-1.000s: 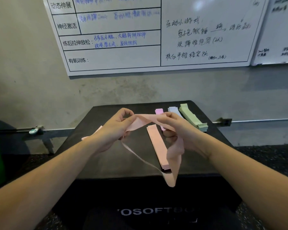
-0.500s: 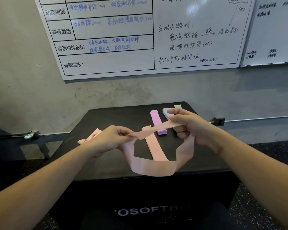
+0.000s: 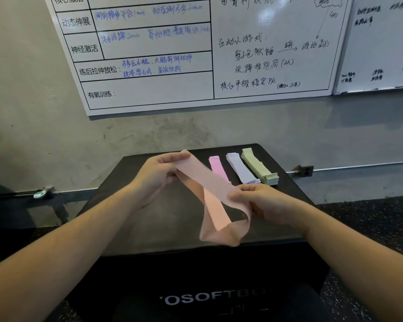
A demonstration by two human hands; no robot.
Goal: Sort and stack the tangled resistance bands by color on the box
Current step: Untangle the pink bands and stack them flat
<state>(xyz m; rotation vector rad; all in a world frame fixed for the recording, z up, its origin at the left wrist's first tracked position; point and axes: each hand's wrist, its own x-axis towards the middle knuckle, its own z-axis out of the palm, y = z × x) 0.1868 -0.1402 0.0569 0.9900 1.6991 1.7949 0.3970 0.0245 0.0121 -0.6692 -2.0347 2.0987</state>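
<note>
Holding: left hand (image 3: 157,174) and right hand (image 3: 263,202) each pinch one end of a peach band (image 3: 205,182), fingers curled round it, above the black box (image 3: 149,224).
Box contents: four sorted stacks lie on the box top, side by side and angled alike.
Stack 1: peach stack (image 3: 215,213), nearest centre, partly hidden behind the held band.
Stack 2: pink stack (image 3: 218,168), just right of the peach one; its near end is covered by the held band.
Stack 3: lavender stack (image 3: 241,169), next to the right.
Stack 4: green stack (image 3: 260,167), farthest right, touching the lavender stack; visibly the thickest, its layers showing at the near end.
Held band, condition: flat, wide, matte loop; upper run pulled straight from left hand down to right hand, lower run sagging in a loose curve over the front edge of the box top.
Box marking: white capitals on the front face, partly cut off, reading "OSOFTBO".
Wall writing: whiteboard (image 3: 196,54) with a printed grid and handwritten Chinese notes in blue and black; "2min" and "(2人)" legible.
Second board: smaller whiteboard (image 3: 382,47) at right, writing too blurred to read.
</note>
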